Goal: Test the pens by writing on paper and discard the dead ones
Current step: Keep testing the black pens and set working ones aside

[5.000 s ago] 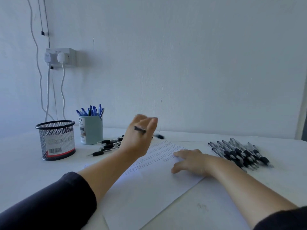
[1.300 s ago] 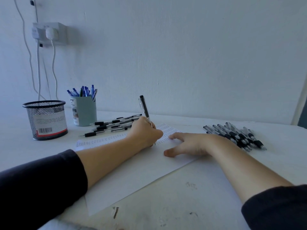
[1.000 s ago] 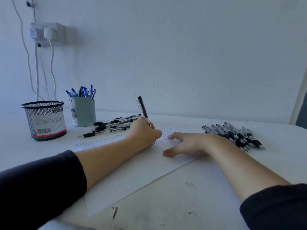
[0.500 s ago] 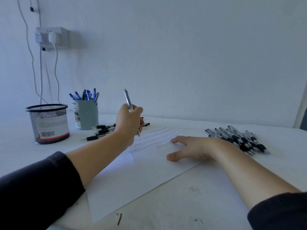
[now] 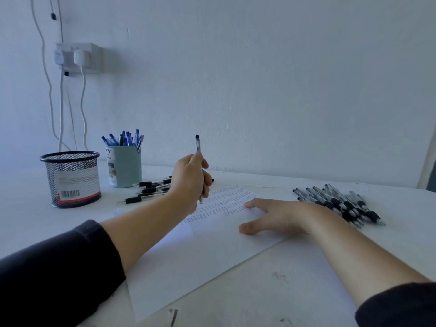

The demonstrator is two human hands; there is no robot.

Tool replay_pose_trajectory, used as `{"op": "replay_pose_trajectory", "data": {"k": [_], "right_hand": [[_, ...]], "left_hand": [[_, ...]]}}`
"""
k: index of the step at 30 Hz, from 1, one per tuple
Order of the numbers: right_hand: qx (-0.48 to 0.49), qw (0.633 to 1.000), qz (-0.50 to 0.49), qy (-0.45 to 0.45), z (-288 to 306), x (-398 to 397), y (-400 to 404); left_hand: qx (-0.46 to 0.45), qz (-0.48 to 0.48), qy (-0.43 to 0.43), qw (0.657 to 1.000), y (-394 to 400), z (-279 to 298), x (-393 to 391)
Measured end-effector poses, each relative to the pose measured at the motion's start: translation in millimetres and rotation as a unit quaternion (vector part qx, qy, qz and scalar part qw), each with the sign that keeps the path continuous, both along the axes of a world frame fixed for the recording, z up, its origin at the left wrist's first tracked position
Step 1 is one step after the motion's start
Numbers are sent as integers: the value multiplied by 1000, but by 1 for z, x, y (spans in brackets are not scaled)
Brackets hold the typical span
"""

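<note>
My left hand (image 5: 191,180) grips a clear pen with a black cap end (image 5: 197,143), held nearly upright, its tip just above the far part of the white paper (image 5: 188,260). The paper carries rows of small written marks. My right hand (image 5: 273,215) lies flat on the paper with straight fingers, pressing it down. A pile of several black-grip pens (image 5: 339,204) lies on the table to the right. Several more black pens (image 5: 151,190) lie behind my left hand.
A black mesh cup (image 5: 72,179) stands at the left. Beside it a pale green cup (image 5: 123,168) holds several blue pens. A wall socket with plugs and hanging cables (image 5: 77,59) is above them. The white table (image 5: 259,291) shows scuff marks near me.
My left hand lifted the pen off the paper after writing and drew it back to the left, pen now upright. My right hand stayed on the paper.
</note>
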State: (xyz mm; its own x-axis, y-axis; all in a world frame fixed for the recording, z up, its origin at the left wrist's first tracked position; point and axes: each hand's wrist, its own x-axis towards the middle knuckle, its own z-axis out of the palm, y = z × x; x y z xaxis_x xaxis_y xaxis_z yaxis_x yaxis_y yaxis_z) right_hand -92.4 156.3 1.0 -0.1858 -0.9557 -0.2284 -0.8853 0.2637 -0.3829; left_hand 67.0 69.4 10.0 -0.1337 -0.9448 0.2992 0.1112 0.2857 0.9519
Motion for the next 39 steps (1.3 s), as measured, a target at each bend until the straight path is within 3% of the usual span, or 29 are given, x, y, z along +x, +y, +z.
{"op": "replay_pose_trajectory", "data": {"k": [7,11,14,19,24,26,29,34,39], "right_hand": [[-9,1000,4,-10,2,2,4],[-38,999,-2,-3,1,3,3],[-113,994,-8,4,-1,5,-2],[-288,955,6,-71,4,13,-8],[-328,944,-4,-25,7,8,-7],[-355,932,-64,28,11,1,-4],[-415,876,-230,89,16,-22,1],[-391,790,-468,68,14,-72,23],[-289,785,-547,31,-2,-95,34]], "left_hand": [[-17,53,-16,998,-1,-2,-4],[-11,30,-26,999,-4,-7,-4],[-15,0,-33,999,4,-8,-8],[-25,-68,-3,997,9,-11,-12],[-46,-99,-13,994,11,-15,-14],[-48,-105,-39,993,12,-15,-14],[-63,-103,-80,989,12,-16,-13],[-81,-92,-130,984,8,-18,-12],[-81,-88,-134,984,4,-18,-10]]}}
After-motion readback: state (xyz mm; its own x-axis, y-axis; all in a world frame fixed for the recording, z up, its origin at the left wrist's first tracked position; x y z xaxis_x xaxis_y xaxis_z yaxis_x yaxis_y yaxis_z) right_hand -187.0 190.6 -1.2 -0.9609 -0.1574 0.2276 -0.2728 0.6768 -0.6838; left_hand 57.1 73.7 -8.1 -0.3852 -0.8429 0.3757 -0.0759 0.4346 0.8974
